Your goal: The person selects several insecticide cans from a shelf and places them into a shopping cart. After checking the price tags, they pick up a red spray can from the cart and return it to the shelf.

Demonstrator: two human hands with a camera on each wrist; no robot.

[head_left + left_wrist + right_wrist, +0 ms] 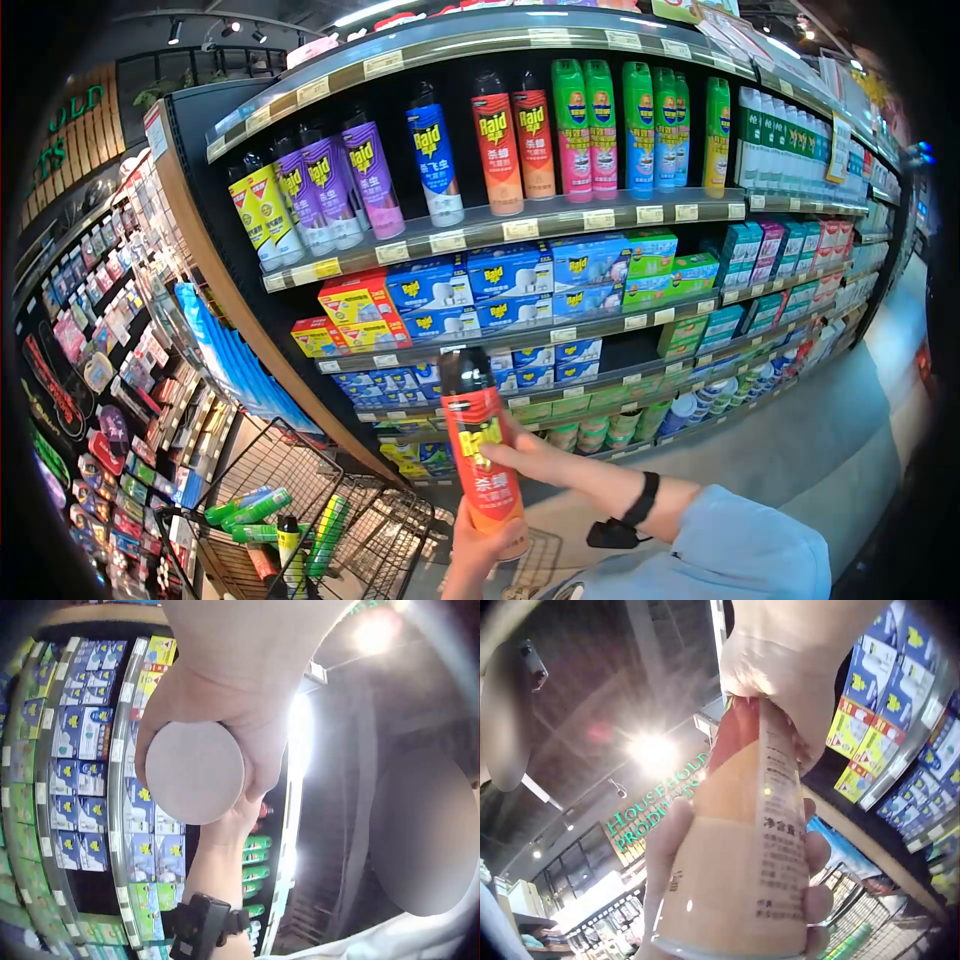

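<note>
A red-and-orange Raid insect spray can [467, 412] with a black cap stands slightly tilted in front of the shelves, held between both hands. My left hand [478, 545] grips it around the lower end. Higher up, my right hand [535, 458] wraps its side, thumb lying across the front near the logo. The left wrist view shows the can's pale round base [195, 772] with the left hand [232, 697] curled about it. Small print on the can's back [742, 862] faces the right wrist camera, left fingers on both sides below and the right hand [787, 667] above.
A black wire shopping cart [375, 530] at lower left holds several spray cans [262, 508]. Ahead, the upper shelf [480, 230] carries rows of spray cans; boxed Raid products [510, 272] fill those below. Hanging goods [100, 340] line the left, and an aisle floor [800, 430] runs right.
</note>
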